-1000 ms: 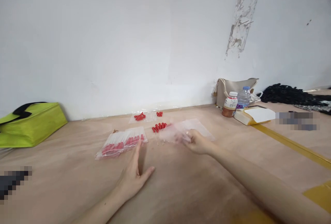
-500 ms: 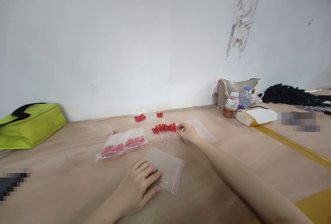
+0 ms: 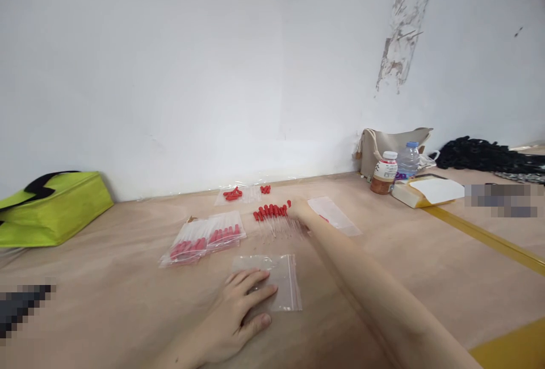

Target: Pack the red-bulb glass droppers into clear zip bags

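Note:
My left hand lies flat with fingers spread on a clear zip bag, pressing it to the table. Beyond it is a row of droppers with red bulbs and thin clear tubes. My right hand is at the row's right end, fingers curled and mostly hidden. It appears closed on a dropper whose red bulb stands out above the row. Another red tip shows just right of the wrist. Filled bags of red-bulbed droppers overlap to the left of the row.
A bag with loose red bulbs lies near the wall, with a few more bulbs beside it. Another clear bag is behind my right forearm. Bottles, a tissue pack and a yellow-green bag stand at the sides.
My right hand has turned and curled at the row's right end. A red tip now shows beside its wrist. The clear bag under my left hand has turned straighter, and that hand's fingers reach further over it.

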A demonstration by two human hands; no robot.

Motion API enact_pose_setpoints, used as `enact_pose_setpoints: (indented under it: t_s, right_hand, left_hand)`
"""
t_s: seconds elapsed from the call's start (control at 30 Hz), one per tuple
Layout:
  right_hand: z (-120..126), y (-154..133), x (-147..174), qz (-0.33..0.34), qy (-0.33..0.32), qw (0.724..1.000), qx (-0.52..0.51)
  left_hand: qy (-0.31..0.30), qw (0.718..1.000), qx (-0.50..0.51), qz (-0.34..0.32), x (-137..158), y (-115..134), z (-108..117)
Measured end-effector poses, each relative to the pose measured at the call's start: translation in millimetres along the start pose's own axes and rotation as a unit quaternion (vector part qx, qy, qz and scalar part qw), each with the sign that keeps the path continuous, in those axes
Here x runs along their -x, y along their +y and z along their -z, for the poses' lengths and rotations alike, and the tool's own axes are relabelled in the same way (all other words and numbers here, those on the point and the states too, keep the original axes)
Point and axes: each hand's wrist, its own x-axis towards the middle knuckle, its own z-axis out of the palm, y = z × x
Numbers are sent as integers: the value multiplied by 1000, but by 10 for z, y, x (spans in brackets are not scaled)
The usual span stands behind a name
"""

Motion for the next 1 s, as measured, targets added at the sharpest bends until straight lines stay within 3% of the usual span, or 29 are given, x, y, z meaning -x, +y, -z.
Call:
enact_pose_setpoints:
  t_s: [0.2,0.27,0.33,0.47,0.73,1.0]
  right_hand:
    - [267,314,583,24,-17,989,-145]
    - [246,517,850,39,-40,945,-322]
    - [190,700,1076,17,-24,898,-439]
    - [70,861,1307,-20,68,833,-549]
    - [-98,693,1305,-2,37,818,-573]
    - [-75,662,1385,-4,30,809,-586]
  left_hand:
    - [-12,1000,-16,-6,7,29,8]
    - [-10,1000,-10,-2,1,25,4]
    - [-11,1000,-4,3,-6,18,-1]
    - [-34,999,6,1,-16,-6,-5]
    - [-35,999,1,-4,-25,-25,-21]
    - [-40,999,0,-4,-23,-7,10]
